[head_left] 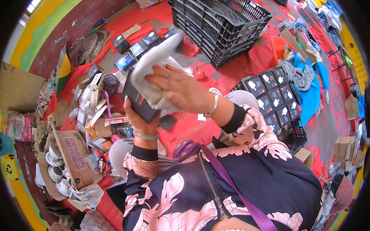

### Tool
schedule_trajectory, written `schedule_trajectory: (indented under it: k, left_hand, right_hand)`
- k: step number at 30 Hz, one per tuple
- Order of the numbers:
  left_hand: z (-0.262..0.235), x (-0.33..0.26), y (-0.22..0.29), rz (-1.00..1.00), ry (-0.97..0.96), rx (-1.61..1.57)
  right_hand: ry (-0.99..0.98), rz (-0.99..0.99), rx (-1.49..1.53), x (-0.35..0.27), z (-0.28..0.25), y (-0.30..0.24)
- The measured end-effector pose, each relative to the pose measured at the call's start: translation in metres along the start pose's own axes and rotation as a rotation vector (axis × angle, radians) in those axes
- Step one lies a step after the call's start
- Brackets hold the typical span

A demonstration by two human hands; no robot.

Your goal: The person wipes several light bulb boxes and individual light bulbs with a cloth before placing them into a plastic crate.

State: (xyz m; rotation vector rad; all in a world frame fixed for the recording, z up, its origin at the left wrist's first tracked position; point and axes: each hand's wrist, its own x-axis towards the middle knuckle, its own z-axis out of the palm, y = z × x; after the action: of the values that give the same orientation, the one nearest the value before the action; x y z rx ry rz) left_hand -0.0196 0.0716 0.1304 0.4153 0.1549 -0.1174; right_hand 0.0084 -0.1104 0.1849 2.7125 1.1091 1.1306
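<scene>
My left hand (141,119) grips a dark box (144,108) with small orange print by its lower edge, holding it tilted in front of me. A folded white cloth (145,82) covers much of the box's upper side. My right hand (178,85) lies over the cloth, its fingers pressing it against the box. One end of the cloth sticks up past the far side of the box. The fingers of my left hand behind the box are hidden.
Several small boxes (138,48) stand on the red floor ahead. Black plastic crates (222,26) are stacked beyond them. At right, a crate holds rows of black boxes (276,97). Mixed small packages (92,94) and an open carton (74,158) lie at left.
</scene>
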Motion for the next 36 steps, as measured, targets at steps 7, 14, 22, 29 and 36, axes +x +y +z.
schedule_trajectory:
  k: [7, 14, 22, 29, 36]
  left_hand:
    - [-0.019, 0.007, 0.002, -0.007, -0.127, 0.142]
    - [-0.03, 0.008, -0.002, -0.007, -0.144, 0.161]
    - [-0.023, 0.003, 0.0, -0.099, -0.283, -0.19]
    - [-0.013, 0.008, -0.002, -0.139, -0.425, -0.202]
    - [-0.031, 0.027, -0.003, 0.153, 0.017, 0.73]
  right_hand:
    - [-0.049, 0.299, 1.25, 0.005, 0.008, 0.018]
    - [0.041, 0.711, 1.435, -0.014, 0.063, 0.026]
    - [-0.014, 1.472, 2.125, -0.056, 0.13, 0.029]
    - [0.296, 1.073, 2.398, -0.043, 0.096, 0.042]
    - [0.477, 1.01, 2.117, -0.03, 0.083, 0.005]
